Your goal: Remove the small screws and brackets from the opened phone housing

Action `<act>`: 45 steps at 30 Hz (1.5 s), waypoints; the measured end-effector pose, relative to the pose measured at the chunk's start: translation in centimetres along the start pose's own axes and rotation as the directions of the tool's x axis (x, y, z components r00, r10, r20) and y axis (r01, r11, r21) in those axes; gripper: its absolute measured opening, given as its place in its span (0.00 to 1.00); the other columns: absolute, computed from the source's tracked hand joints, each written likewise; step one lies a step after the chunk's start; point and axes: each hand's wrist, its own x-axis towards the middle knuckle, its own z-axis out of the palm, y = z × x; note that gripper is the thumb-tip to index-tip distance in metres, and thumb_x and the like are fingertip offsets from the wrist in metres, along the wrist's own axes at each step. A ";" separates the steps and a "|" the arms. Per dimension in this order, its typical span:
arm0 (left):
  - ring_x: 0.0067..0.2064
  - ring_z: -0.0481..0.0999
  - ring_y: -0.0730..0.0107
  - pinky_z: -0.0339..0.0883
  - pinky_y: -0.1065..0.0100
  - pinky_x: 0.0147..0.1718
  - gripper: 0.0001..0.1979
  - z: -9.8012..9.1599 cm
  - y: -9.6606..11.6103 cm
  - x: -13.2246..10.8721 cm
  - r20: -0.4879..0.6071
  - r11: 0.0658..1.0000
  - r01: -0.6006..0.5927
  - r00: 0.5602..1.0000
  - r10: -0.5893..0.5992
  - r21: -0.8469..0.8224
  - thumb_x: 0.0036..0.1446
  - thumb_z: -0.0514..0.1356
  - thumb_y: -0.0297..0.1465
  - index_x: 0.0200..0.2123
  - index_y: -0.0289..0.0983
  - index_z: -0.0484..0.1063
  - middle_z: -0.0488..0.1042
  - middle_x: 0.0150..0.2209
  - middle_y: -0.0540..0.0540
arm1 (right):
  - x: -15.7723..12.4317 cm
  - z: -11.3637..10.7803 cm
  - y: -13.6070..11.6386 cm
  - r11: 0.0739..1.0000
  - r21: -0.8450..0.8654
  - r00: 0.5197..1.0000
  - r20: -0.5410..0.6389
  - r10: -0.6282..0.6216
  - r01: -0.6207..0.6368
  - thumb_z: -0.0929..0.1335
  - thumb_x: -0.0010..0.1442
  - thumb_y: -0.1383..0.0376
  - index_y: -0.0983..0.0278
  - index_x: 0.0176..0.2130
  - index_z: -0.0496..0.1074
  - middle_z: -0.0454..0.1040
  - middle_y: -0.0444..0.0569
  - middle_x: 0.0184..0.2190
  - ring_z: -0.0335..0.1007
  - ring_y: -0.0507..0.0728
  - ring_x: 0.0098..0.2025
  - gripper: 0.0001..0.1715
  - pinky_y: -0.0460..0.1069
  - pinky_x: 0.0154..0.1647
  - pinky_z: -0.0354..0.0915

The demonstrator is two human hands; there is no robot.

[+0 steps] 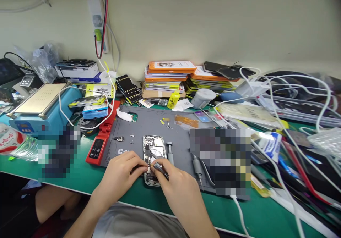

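An opened phone (154,151) lies on the front edge of the grey work mat, its inner parts showing. My left hand (124,172) reaches over the phone's left side, thumb and forefinger pinched at its lower middle; whatever they grip is too small to make out. My right hand (178,181) is closed around a grey screwdriver (161,170), with its fingertips meeting the left ones over the phone. The driver's tip is hidden. Just right of the phone lies another grey screwdriver (170,153). Small loose parts (119,138) are left of the phone.
The grey mat (138,124) has a red control unit (95,149) on its left. Screwdriver-like tools (197,169) and a blurred-out area are at right. Behind stand a yellow bottle (173,99), a white jar (204,98) and stacked orange boxes (170,67). White cables (277,163) cross the right side.
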 end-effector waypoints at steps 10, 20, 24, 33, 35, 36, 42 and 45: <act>0.42 0.85 0.66 0.73 0.68 0.42 0.04 0.3 -0.1 -0.2 -0.018 1.000 0.011 1.000 -0.011 -0.010 0.74 0.69 0.27 0.42 0.41 0.84 0.84 0.40 0.52 | 0.0 -0.6 -0.7 0.997 -0.011 0.995 0.057 0.080 -0.079 0.73 0.74 0.62 0.55 0.40 0.82 0.85 0.43 0.29 0.86 0.65 0.34 0.07 0.49 0.31 0.59; 0.41 0.84 0.66 0.73 0.66 0.42 0.04 0.6 -0.4 -0.4 -0.041 1.000 -0.029 0.999 0.029 0.005 0.74 0.70 0.27 0.42 0.40 0.84 0.83 0.39 0.50 | 0.3 -1.6 -1.2 0.994 -0.032 0.989 0.104 0.106 -0.103 0.74 0.73 0.65 0.55 0.43 0.83 0.87 0.43 0.31 0.87 0.65 0.35 0.05 0.49 0.31 0.57; 0.41 0.84 0.65 0.73 0.65 0.42 0.06 0.6 -0.4 -0.4 -0.037 0.999 -0.032 0.999 0.033 0.020 0.77 0.67 0.30 0.43 0.40 0.84 0.83 0.40 0.50 | 0.2 -1.5 -1.4 0.994 -0.036 0.990 0.092 0.103 -0.100 0.74 0.73 0.65 0.55 0.44 0.84 0.87 0.45 0.31 0.87 0.65 0.35 0.05 0.49 0.31 0.56; 0.40 0.84 0.66 0.74 0.66 0.42 0.16 0.3 -0.5 -0.3 -0.040 0.997 -0.075 0.996 0.075 0.014 0.83 0.57 0.36 0.44 0.40 0.83 0.83 0.40 0.48 | 0.5 -2.2 -2.4 0.995 -0.040 0.992 0.086 0.094 -0.091 0.73 0.73 0.67 0.56 0.45 0.82 0.88 0.45 0.33 0.87 0.61 0.35 0.06 0.50 0.32 0.54; 0.40 0.84 0.67 0.74 0.67 0.42 0.15 0.3 -0.8 -0.2 -0.047 0.996 -0.089 0.995 0.089 0.012 0.83 0.58 0.36 0.44 0.41 0.82 0.84 0.40 0.48 | 0.6 -2.4 -2.6 0.995 -0.035 0.991 0.093 0.096 -0.093 0.73 0.74 0.67 0.55 0.45 0.82 0.88 0.43 0.33 0.87 0.60 0.35 0.06 0.50 0.32 0.53; 0.40 0.84 0.67 0.74 0.67 0.42 0.15 0.3 -0.9 -0.2 -0.051 0.996 -0.094 0.994 0.094 0.009 0.83 0.58 0.35 0.44 0.41 0.82 0.84 0.41 0.49 | 0.7 -2.4 -2.7 0.995 -0.030 0.991 0.096 0.099 -0.096 0.72 0.74 0.68 0.55 0.46 0.82 0.88 0.43 0.33 0.87 0.60 0.35 0.07 0.50 0.32 0.53; 0.40 0.85 0.67 0.74 0.68 0.41 0.17 0.1 -1.1 0.1 -0.073 0.992 -0.119 0.990 0.121 0.036 0.84 0.56 0.39 0.43 0.42 0.82 0.84 0.41 0.49 | 0.7 -2.4 -3.0 0.993 0.033 0.989 0.105 0.105 -0.109 0.71 0.75 0.71 0.57 0.48 0.81 0.88 0.44 0.34 0.87 0.58 0.36 0.09 0.50 0.32 0.52; 0.40 0.86 0.67 0.75 0.69 0.41 0.19 0.0 -1.3 0.3 -0.089 0.990 -0.138 0.986 0.141 0.041 0.84 0.55 0.42 0.44 0.42 0.83 0.85 0.41 0.49 | 0.7 -2.4 -3.2 0.992 0.055 0.989 0.096 0.110 -0.116 0.70 0.75 0.71 0.58 0.48 0.80 0.89 0.46 0.36 0.88 0.60 0.38 0.09 0.50 0.33 0.53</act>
